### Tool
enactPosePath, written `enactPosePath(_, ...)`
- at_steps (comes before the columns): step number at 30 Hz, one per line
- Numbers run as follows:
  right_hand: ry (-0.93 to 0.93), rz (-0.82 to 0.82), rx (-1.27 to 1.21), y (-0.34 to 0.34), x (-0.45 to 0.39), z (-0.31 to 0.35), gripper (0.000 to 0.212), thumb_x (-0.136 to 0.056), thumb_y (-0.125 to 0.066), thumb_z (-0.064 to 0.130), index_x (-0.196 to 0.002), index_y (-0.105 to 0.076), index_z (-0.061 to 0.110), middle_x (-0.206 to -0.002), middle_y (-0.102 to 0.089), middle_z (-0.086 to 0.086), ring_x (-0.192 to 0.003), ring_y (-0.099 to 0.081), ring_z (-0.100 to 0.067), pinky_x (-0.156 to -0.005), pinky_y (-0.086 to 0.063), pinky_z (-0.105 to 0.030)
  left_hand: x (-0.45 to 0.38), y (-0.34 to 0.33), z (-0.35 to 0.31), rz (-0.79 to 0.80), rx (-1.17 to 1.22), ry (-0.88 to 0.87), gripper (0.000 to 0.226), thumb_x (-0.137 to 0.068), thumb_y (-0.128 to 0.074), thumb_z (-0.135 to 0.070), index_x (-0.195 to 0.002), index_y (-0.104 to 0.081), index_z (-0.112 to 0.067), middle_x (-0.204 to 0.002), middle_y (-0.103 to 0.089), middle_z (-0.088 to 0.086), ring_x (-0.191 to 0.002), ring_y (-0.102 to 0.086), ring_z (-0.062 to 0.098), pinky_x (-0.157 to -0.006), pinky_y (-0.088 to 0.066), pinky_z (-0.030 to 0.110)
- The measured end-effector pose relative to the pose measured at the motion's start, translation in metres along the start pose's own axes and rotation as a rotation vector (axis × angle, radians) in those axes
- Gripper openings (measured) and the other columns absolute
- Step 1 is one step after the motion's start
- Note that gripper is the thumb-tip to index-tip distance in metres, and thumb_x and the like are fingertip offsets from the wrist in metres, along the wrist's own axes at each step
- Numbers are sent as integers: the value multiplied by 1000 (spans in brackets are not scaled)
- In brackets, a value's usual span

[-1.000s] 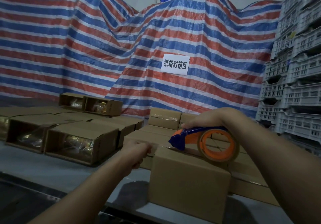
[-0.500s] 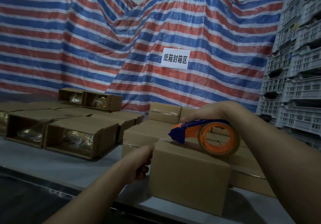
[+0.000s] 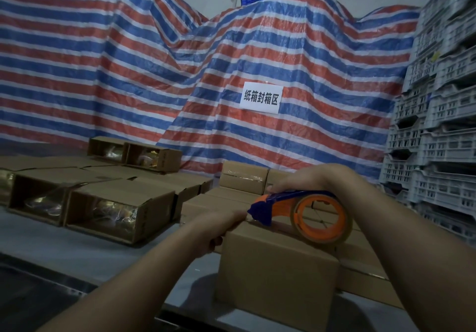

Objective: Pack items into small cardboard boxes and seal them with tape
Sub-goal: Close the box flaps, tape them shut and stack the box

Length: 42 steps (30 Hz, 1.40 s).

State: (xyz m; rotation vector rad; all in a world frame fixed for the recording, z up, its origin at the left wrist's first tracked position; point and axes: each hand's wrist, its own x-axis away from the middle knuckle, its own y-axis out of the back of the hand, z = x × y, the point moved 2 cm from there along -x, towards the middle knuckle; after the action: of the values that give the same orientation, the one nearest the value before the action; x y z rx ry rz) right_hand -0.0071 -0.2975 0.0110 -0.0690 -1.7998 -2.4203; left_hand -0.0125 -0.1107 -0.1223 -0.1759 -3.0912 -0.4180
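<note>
A striped tarp [image 3: 128, 79] backs the grey tabletop [image 3: 64, 249]. At left, open boxes [image 3: 113, 210] hold shiny wrapped items. The right hand [image 3: 306, 178] grips the tape dispenser [image 3: 304, 210], nose pointing left along the closed box [image 3: 278, 275]; the left hand [image 3: 221, 224] pinches the box's left edge.

Both of my forearms reach into view from the bottom edge, bare from the frame edge up to the wrists, with no sleeve visible on either. My left hand [image 3: 221, 226] wears no glove, ring or band that I can make out. My right hand [image 3: 306, 178] is likewise bare, and its wrist carries no watch or bracelet. The dim light leaves my fingernails and finer details too dark to tell.
</note>
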Motion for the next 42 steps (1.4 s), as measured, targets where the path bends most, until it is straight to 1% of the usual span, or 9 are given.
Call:
enactPosePath(9, -17, 68, 146, 14, 12, -3, 48, -96, -50, 63, -91, -61, 17, -53, -65, 8, -41, -59, -3, -44, -45, -12, 4, -3, -3, -8, -32, 8, 33, -96, -51, -49, -83, -56, -19, -64, -53, -3, -57, -46, 10, -49, -34, 21)
enactPosePath(15, -163, 28, 247, 36, 23, -60, 70, -76, -53, 85, -96, -69, 20, -72, -71, 5, -64, -65, -10, -71, -50, -24, 0, 0, 0, 29, -24, 7, 35, -96, -51, -49, -78, -56, -20, -59, -51, -3, -55, -42, 11, -51, -31, 22)
enactPosePath(18, -202, 48, 314, 29, 18, -70, 67, -74, -53, 88, -98, -67, 27, -83, -71, 6, -75, -66, -9, -65, -47, -22, -1, -1, 1, 60, -21, -7, 35, -96, -51, -49, -76, -57, -20, -52, -51, -6, -52, -42, 9, -50, -31, 22)
enactPosePath(23, -261, 67, 350, 27, 10, -68, 77, -57, -58, 92, -99, -63, 28, -87, -70, 3, -76, -67, -10, -64, -49, -24, -6, 6, -10, -24, -274, -42, 30, -101, -43, -40, -90, -57, -16, -76, -54, 3, -67, -48, 16, -60, -41, 28)
enactPosePath(26, -269, 68, 384, 29, 7, -65, 87, -50, -59, 93, -105, -67, 25, -88, -73, 2, -78, -71, -13, -73, -54, -28, -5, 6, -32, -267, -810, -327, 21, -101, -46, -31, -97, -60, -16, -84, -58, -2, -80, -59, 14, -74, -53, 33)
enactPosePath(28, -268, 87, 371, 28, 7, -64, 75, -61, -57, 89, -102, -66, 27, -75, -73, 6, -62, -71, -8, -61, -53, -24, 9, -3, -42, -378, -830, -535, 29, -100, -43, -46, -108, -59, -23, -94, -62, -5, -84, -60, 8, -72, -50, 28)
enactPosePath(32, -275, 93, 352, 27, 8, -64, 65, -77, -55, 83, -101, -65, 23, -63, -69, 9, -54, -66, -5, -53, -50, -20, 24, -39, -33, -36, -933, -642, 72, -87, -32, -78, -142, -42, -32, -141, -51, -6, -122, -51, 12, -88, -36, 29)
enactPosePath(38, -271, 119, 294, 29, 14, -71, 67, -80, -52, 83, -99, -67, 21, -69, -72, 5, -56, -67, -8, -54, -51, -17, 27, -46, -23, -67, -1153, -722, 78, -85, -21, -82, -137, -46, -30, -140, -50, -2, -126, -49, 17, -98, -41, 38)
enactPosePath(42, -240, 109, 260, 40, 27, -87, 76, -73, -51, 88, -95, -69, 17, -73, -70, 3, -66, -65, -13, -71, -52, -24, 25, -44, -20, -64, -1134, -737, 83, -80, -15, -85, -139, -44, -34, -141, -50, -5, -126, -48, 16, -98, -40, 37)
